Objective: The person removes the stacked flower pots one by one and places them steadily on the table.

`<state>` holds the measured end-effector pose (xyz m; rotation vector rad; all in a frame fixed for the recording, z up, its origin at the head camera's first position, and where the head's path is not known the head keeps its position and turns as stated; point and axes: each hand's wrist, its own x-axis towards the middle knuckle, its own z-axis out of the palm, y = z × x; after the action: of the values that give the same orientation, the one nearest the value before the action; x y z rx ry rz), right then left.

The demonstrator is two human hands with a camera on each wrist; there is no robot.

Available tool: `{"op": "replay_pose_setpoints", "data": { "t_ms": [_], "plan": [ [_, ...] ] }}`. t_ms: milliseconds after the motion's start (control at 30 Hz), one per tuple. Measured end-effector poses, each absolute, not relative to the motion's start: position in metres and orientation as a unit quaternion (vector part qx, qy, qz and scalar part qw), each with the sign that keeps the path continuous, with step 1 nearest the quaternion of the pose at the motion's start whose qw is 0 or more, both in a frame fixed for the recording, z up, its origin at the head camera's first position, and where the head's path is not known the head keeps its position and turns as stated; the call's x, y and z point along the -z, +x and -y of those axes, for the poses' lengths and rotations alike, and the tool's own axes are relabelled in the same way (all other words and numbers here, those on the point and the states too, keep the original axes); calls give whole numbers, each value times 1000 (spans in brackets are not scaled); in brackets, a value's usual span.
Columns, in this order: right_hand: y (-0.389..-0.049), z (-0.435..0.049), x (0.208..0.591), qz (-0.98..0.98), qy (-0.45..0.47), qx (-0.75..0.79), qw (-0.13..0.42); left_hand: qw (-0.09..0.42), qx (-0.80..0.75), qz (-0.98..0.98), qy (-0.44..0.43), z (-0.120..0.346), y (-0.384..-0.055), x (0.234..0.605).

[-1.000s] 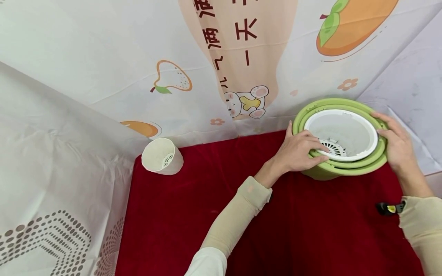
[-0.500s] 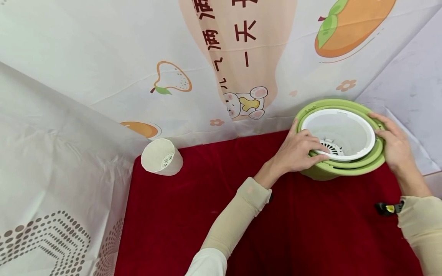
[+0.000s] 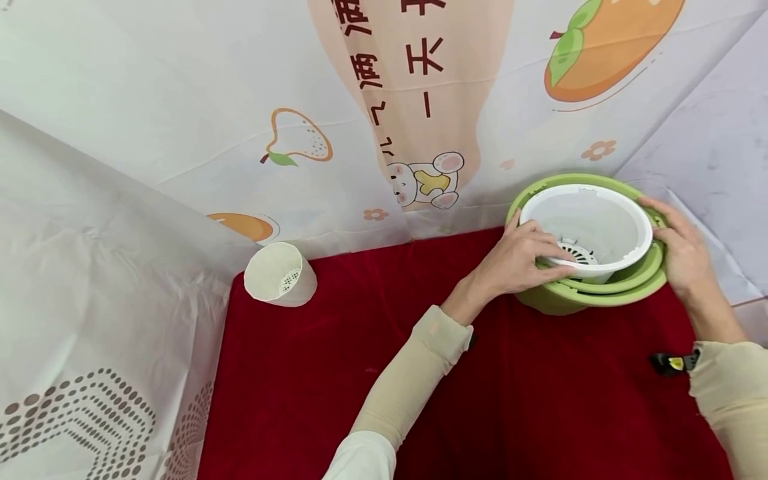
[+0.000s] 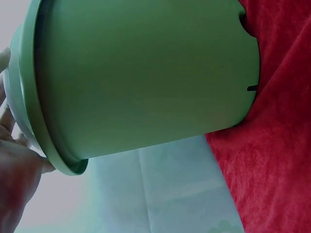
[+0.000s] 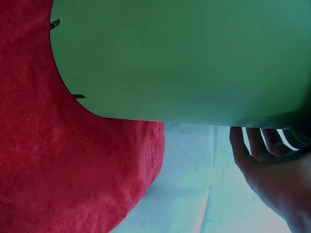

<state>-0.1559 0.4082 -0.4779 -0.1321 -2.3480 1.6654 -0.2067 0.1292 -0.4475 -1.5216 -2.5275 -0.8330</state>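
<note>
Green flowerpots (image 3: 549, 301), one nested in another, stand at the right of the red cloth in the head view. A white flowerpot (image 3: 594, 217) with a slotted bottom sits tilted inside them, its near left side raised. My left hand (image 3: 521, 259) pinches the white pot's rim at the near left. On the right side, my right hand (image 3: 687, 250) holds the green rim. The left wrist view has the outer green wall (image 4: 146, 73) and part of my left hand (image 4: 17, 170). Fingers of my right hand (image 5: 267, 179) touch the green wall in the right wrist view.
A small cream pot (image 3: 281, 275) with a perforated bottom stands at the cloth's back left corner. Red cloth (image 3: 336, 373) covers the table. Printed white curtains (image 3: 198, 167) hang close behind and at the sides. A black strap (image 3: 675, 363) is at my right wrist.
My left hand has raised the white pot's near side out of the green ones, so it now tilts. The right hand keeps its hold on the green rim.
</note>
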Motion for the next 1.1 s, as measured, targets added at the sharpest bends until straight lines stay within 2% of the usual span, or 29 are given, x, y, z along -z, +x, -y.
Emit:
{"op": "replay_pose_setpoints", "data": {
  "t_ms": [133,333,533,1100],
  "plan": [
    [-156,-407,480,807,-40,-574,134,46,321,808,-491,-129,-208,447],
    [-156,-408,483,816,-36,-554,159,87,359,787,-494,-131,-209,442],
    [-156,-408,484,815,-36,-552,172,92,381,783,-482,-133,-208,438],
    [-153,-412,484,836,-44,-519,172,140,385,779,-475,-135,-206,419]
  ]
}}
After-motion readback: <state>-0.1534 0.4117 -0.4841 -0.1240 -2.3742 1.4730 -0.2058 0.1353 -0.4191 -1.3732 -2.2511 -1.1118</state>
